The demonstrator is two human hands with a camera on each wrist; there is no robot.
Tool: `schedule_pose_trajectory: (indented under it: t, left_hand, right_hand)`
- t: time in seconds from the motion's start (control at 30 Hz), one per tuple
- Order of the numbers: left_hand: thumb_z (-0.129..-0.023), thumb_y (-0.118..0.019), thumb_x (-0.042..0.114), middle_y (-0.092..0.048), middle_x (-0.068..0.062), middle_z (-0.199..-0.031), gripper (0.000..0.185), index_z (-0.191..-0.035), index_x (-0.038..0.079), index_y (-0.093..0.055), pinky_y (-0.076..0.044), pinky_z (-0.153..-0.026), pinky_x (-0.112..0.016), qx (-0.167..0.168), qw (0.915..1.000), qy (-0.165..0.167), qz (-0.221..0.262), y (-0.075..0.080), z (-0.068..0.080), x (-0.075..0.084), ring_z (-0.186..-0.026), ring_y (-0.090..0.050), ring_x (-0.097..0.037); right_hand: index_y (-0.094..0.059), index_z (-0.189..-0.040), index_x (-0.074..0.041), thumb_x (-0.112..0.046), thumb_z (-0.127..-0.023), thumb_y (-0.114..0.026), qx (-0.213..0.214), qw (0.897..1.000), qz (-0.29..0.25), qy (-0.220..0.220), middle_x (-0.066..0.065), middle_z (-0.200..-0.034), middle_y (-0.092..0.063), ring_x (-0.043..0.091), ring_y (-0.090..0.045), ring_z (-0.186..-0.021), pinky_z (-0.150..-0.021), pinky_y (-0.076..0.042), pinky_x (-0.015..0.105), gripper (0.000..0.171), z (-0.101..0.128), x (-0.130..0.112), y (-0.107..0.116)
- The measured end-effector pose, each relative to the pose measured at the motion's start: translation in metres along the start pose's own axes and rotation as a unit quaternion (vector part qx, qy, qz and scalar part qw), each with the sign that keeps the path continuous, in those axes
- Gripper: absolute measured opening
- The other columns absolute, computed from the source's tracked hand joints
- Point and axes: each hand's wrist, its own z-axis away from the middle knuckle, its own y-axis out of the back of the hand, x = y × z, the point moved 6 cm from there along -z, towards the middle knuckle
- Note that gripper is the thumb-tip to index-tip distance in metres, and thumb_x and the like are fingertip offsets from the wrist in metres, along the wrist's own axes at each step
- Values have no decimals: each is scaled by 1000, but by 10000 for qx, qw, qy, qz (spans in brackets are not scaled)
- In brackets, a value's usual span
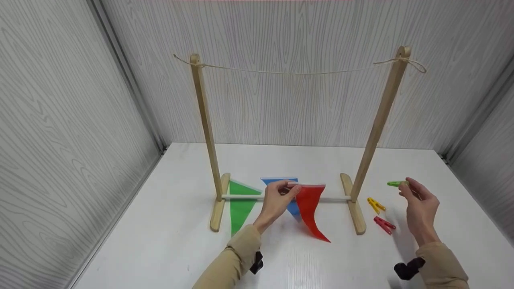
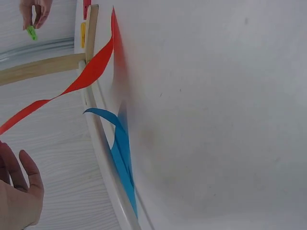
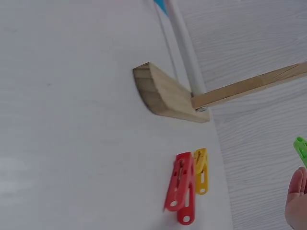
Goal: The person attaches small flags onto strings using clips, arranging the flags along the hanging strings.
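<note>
My left hand [image 1: 277, 200] pinches the top edge of a red pennant flag [image 1: 311, 208] and lifts it off the table, near the rack's low white rod [image 1: 245, 197]. In the left wrist view the red flag [image 2: 81, 79] curls above a blue flag [image 2: 122, 153]. The blue flag [image 1: 295, 206] lies partly under the red one. A green flag [image 1: 240, 202] lies flat at the left. My right hand [image 1: 415, 200] pinches a green clothespin [image 1: 395, 184] in the air right of the rack, and its tip [image 3: 301, 148] shows in the right wrist view.
A wooden rack with two posts [image 1: 205, 124] [image 1: 379, 120] carries a string [image 1: 297, 73] across the top. A yellow clothespin [image 1: 376, 204] and a red clothespin [image 1: 384, 224] lie right of the rack's right foot [image 3: 165, 96]. Grey panel walls close in three sides.
</note>
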Motion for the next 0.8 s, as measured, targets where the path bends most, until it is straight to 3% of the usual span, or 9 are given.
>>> schedule_pose_trajectory:
  t: [0.13,0.23,0.5,0.63,0.8]
  left_hand:
    - [-97,-68,27,-76,-12,-101,25,-113,8,-74,-61,-78,-27,20,9999,-9,102,0,-2,8,-87,-65,-13]
    - [-98,-67,27,-76,-11,-104,25,-114,9,-73,-61,-80,-27,15,9999,-43,154,-1,-3,13,-89,-65,-13]
    - [-97,-67,29,-76,-6,-107,24,-112,11,-73,-59,-86,-24,138,9998,-158,73,0,-7,30,-95,-66,-12]
    - [-96,-69,28,-76,-9,-105,24,-111,10,-73,-60,-89,-28,231,9993,-215,199,1,-12,40,-96,-69,-15]
    - [-94,-72,24,-77,-13,-104,23,-109,6,-74,-61,-88,-30,262,9983,-294,424,4,-18,52,-95,-72,-19]
  right_hand:
    - [-69,-115,-18,-14,-93,-72,-393,9950,-919,-80,-5,-112,-59,5,-59,-97,-87,-52,7,22,2,-16,-9]
    - [-70,-114,-14,-10,-92,-72,-807,9857,-1479,-80,-2,-117,-56,7,-59,-102,-89,-53,10,23,6,-27,-19]
    - [-68,-120,-7,0,-96,-62,-1700,9605,-2161,433,3,-121,-57,10,-66,-106,-96,-55,18,25,13,-59,-44]
    - [-65,-122,-1,5,-96,-59,-1926,9447,-2582,608,6,-121,-58,13,-66,-108,-99,-55,23,28,15,-75,-55]
    - [-65,-121,3,9,-96,-57,-2033,9339,-2831,800,10,-120,-60,16,-67,-110,-99,-54,25,27,15,-94,-67]
